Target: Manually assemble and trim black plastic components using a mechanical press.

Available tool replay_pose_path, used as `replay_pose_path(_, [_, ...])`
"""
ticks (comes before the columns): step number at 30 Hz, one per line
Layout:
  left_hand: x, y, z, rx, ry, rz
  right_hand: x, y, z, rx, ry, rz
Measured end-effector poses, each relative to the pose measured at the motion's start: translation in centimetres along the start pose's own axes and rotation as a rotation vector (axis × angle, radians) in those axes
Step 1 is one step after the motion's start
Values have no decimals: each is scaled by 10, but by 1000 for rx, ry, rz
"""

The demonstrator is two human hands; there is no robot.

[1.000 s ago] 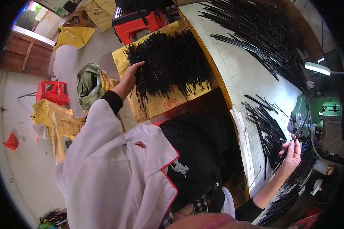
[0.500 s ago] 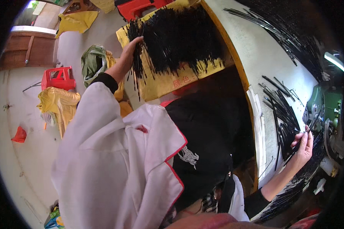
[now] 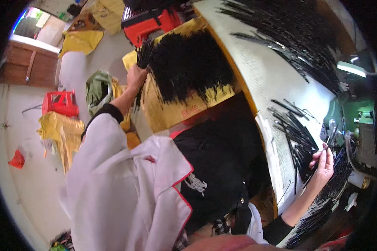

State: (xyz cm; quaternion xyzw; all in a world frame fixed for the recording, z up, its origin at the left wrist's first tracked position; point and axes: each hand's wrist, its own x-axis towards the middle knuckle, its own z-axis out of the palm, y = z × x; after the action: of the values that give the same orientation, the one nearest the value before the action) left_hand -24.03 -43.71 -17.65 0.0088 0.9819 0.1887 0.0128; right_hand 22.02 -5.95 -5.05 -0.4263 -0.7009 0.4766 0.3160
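Black strips [image 3: 143, 52] are clamped in my left hand [image 3: 135, 77], so I'd lift them clear while my right hand [image 3: 324, 162] pinches one strip [image 3: 312, 172] against the table [image 3: 259, 71].

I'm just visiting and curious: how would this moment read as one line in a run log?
left hand: holds bundle of black strips | right hand: pinches black strip on table | big pile on yellow sheet

The scene is seen from one head-worn fisheye camera, aimed steeply downward; the white table [image 3: 264, 79] bends along the right, perhaps quite near.
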Motion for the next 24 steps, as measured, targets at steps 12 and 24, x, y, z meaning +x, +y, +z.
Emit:
replay_pose_path(12, [39,-11,-46,243,-121,595,-1,-5,-6,0,17,-58])
replay_pose_path(24, [112,-1,-75,240,-615,484,0,-3,-4,-12,20,-36])
